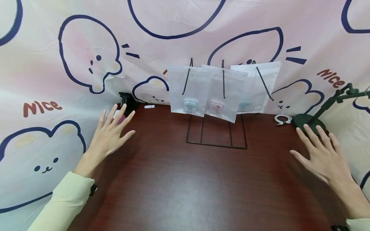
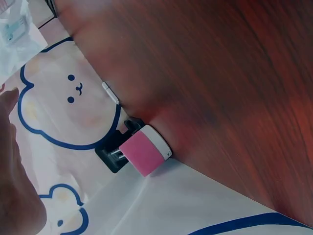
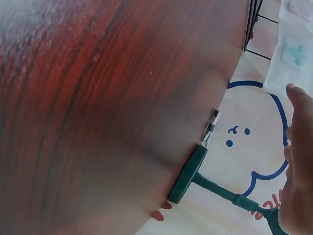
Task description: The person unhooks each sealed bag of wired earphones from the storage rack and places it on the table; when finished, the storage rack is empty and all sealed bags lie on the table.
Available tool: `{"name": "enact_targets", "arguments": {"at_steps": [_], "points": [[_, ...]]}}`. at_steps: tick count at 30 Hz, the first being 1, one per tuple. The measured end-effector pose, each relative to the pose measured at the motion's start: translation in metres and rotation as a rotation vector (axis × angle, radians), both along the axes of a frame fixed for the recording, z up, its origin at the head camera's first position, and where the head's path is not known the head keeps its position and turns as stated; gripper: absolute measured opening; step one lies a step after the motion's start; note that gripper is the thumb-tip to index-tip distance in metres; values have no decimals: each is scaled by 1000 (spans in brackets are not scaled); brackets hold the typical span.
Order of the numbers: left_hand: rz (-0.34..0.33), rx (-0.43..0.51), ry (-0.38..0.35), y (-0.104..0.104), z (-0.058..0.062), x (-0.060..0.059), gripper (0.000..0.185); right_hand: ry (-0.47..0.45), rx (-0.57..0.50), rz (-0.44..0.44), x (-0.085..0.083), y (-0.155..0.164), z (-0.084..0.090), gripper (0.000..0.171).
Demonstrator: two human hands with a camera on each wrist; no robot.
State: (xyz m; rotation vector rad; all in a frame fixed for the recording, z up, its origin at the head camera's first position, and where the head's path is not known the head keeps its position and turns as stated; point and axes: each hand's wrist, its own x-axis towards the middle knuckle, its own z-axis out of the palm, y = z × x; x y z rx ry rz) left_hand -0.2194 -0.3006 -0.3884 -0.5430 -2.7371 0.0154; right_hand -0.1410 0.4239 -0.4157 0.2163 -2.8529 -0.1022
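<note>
Spread and gripping nothing, the left hand (image 1: 109, 136) and right hand (image 1: 325, 158) hang raised toward either side of a brown table (image 1: 162, 179). Translucent pouches (image 1: 216, 91) hide much of a black wire rack (image 1: 216, 145). Beyond the right hand, a green stand (image 3: 188, 175) runs out of frame. In the left corner, partly covered, sits a pink-and-white object (image 2: 148, 149), perhaps a box.

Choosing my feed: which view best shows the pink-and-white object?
Left wrist: the pink-and-white object is unobstructed there. In the head view, the left hand partly hides it; the right wrist view misses it.
</note>
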Motion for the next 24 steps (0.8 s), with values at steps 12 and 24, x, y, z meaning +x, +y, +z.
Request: {"name": "enact_targets", "arguments": {"at_steps": [12, 24], "points": [[6, 260, -87, 4, 7, -3, 76, -30, -86, -29, -5, 0, -2, 94], [-117, 773, -203, 43, 57, -24, 72, -364, -714, 85, -33, -30, -4, 90]]}}
